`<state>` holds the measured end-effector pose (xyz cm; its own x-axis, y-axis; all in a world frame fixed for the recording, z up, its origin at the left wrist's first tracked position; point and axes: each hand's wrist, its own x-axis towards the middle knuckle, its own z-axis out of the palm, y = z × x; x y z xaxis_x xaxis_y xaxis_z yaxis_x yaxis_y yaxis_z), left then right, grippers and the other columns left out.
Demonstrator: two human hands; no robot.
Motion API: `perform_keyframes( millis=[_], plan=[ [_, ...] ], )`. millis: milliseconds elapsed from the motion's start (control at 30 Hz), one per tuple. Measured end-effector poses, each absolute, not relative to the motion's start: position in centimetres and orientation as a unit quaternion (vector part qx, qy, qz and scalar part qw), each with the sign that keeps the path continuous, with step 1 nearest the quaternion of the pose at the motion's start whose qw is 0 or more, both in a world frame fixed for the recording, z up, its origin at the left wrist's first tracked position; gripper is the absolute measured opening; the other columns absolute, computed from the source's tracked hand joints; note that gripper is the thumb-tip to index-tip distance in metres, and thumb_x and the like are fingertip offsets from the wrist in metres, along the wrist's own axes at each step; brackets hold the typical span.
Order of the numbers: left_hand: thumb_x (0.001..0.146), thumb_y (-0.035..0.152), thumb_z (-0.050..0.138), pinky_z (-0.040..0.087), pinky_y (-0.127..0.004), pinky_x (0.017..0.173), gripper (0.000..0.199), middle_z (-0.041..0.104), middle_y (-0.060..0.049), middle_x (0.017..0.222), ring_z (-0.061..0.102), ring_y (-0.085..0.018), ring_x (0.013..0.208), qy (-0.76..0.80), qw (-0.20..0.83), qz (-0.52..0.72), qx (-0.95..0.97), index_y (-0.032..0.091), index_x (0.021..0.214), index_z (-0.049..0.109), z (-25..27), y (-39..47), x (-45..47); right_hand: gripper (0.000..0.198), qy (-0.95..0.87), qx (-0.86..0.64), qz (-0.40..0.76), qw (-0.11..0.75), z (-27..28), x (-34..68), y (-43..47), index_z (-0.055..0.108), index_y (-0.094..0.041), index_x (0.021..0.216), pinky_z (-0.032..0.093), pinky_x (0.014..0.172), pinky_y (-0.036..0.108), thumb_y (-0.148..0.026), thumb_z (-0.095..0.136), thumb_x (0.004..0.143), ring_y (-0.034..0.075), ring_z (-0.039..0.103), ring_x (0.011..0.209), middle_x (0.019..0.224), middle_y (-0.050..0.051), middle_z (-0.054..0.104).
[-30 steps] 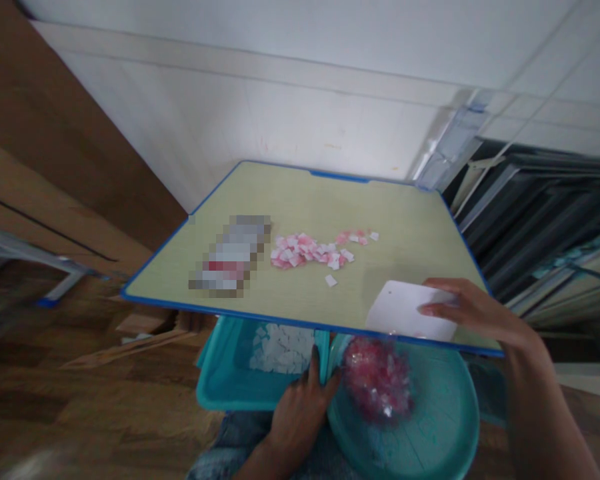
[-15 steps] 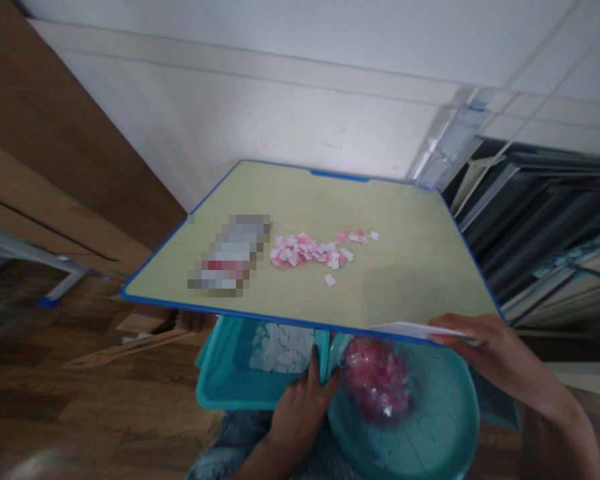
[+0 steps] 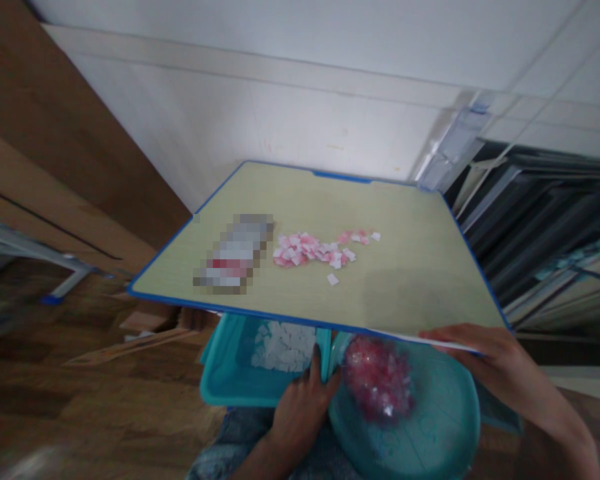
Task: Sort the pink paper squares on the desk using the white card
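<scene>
My right hand (image 3: 500, 367) grips a thin white card (image 3: 410, 338) edge-on at the near edge of the yellow-green, blue-rimmed table (image 3: 420, 267). Just below the card sits a round teal basin (image 3: 440, 433) with a heap of pink and clear wrappers (image 3: 377, 383) in it. My left hand (image 3: 300, 417) rests on the rims where that basin meets a rectangular teal tub (image 3: 220, 380) holding white paper pieces (image 3: 283, 347). On the table lies a scatter of pink and white pieces (image 3: 313, 250), with one white piece (image 3: 333, 279) apart from it.
A blurred-out object (image 3: 233, 257) lies on the table's left half. A white wall stands behind the table, brown boards lean at the left, dark stacked frames (image 3: 545, 220) at the right. The floor is wooden.
My right hand has drawn the white card back from lying flat on the table's near right part to its front edge, where it now shows edge-on. My left hand has stayed put.
</scene>
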<state>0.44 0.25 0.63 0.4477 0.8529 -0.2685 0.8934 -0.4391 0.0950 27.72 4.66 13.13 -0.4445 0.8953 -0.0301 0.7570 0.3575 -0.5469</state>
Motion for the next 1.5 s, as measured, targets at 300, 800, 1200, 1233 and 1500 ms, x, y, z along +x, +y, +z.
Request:
perform_keyframes(
  millis=[300,800,1200,1233,1500],
  plan=[
    [0.082,0.015,0.029,0.050,-0.031,0.058,0.043,0.035,-0.022,0.128,0.062,-0.018,0.070,0.518,0.087,-0.077,0.848,0.035,0.119,0.038,0.4,0.2,0.5,0.026,-0.819,-0.507,0.241,0.118,13.1,27.9,4.5,0.059,-0.027,0.102,0.047,0.075,0.029,-0.028,0.044,0.081,0.019,0.059,0.089,0.098,0.003,0.064],
    [0.082,0.015,0.032,0.050,-0.031,0.056,0.044,0.038,-0.022,0.127,0.061,-0.017,0.066,0.514,0.081,-0.079,0.850,0.035,0.120,0.038,0.4,0.3,0.5,0.023,-0.827,-0.495,0.241,0.115,12.4,27.7,3.9,0.061,-0.026,0.097,0.049,0.073,0.029,-0.027,0.046,0.080,0.018,0.061,0.086,0.095,0.004,0.065],
    [0.082,0.015,0.032,0.050,-0.031,0.057,0.046,0.033,-0.024,0.129,0.062,-0.018,0.069,0.509,0.088,-0.090,0.851,0.036,0.123,0.034,0.4,0.2,0.4,0.017,-0.831,-0.482,0.203,0.191,14.7,26.7,7.1,0.060,-0.024,0.091,0.046,0.061,0.019,-0.026,0.051,0.077,0.013,0.061,0.071,0.083,0.000,0.066],
    [0.082,0.015,0.032,0.050,-0.031,0.057,0.046,0.033,-0.025,0.129,0.062,-0.019,0.069,0.509,0.088,-0.090,0.851,0.036,0.123,0.033,0.4,0.2,0.4,0.016,-0.832,-0.479,0.198,0.198,15.1,26.4,8.0,0.059,-0.023,0.089,0.044,0.058,0.019,-0.027,0.052,0.076,0.013,0.060,0.068,0.080,0.000,0.065],
    [0.080,0.014,0.037,0.050,-0.032,0.058,0.052,0.036,-0.023,0.128,0.062,-0.021,0.076,0.511,0.075,-0.102,0.850,0.036,0.126,0.029,0.0,0.1,0.4,0.020,-0.873,-0.404,0.232,0.141,17.5,23.0,17.5,0.056,-0.017,0.084,0.039,0.054,0.020,-0.034,0.051,0.075,0.012,0.054,0.061,0.074,0.001,0.059]
  ],
)
